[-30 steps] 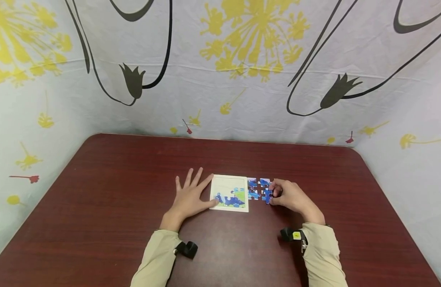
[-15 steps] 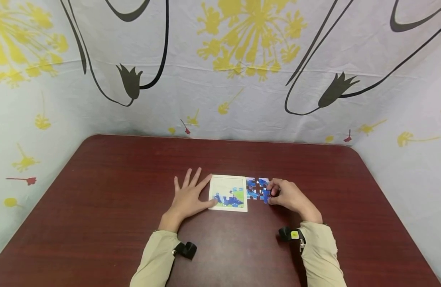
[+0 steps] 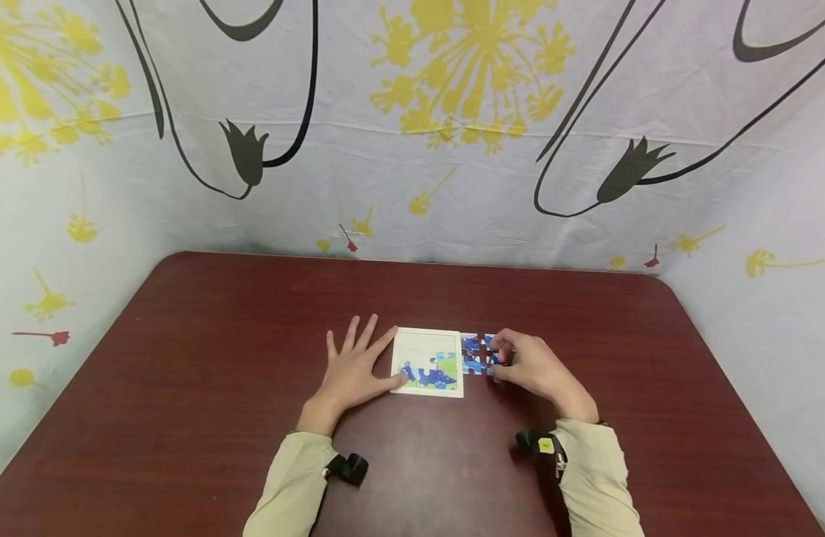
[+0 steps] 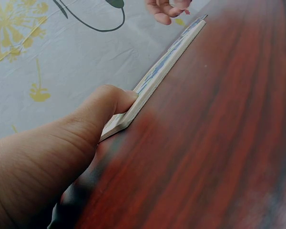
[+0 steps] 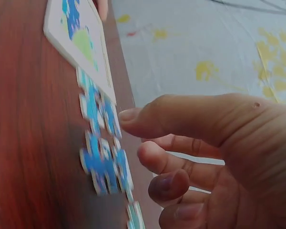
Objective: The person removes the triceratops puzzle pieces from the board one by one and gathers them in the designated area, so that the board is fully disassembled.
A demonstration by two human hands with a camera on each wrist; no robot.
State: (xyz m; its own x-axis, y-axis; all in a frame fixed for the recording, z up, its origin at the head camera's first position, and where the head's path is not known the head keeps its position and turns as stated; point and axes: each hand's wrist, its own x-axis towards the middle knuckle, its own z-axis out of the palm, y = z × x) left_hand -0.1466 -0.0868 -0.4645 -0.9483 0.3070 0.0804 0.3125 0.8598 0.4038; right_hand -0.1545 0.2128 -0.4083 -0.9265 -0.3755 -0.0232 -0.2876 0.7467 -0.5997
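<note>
A square puzzle tray (image 3: 427,339) with a pale rim lies flat on the table. Blue and green pieces (image 3: 429,376) fill its lower part, and its upper left is bare. My left hand (image 3: 348,379) is spread along the tray's left side, its thumb (image 4: 121,98) resting on the rim near the lower corner. Right of the tray lie several loose blue jigsaw pieces (image 5: 101,167). Just over the right-hand ones hovers my right hand (image 3: 536,367), thumb and bent fingers apart. Between them I see no piece; the hand partly covers those pieces in the head view.
The dark red wooden table (image 3: 251,321) extends around the tray on all sides. Behind it hangs a pale cloth (image 3: 386,179) with yellow and grey flower prints. Black straps with small cameras (image 3: 348,468) sit at both wrists.
My right hand has shifted slightly left, from the right edge of the loose pieces to above them. My left hand and the tray stay put.
</note>
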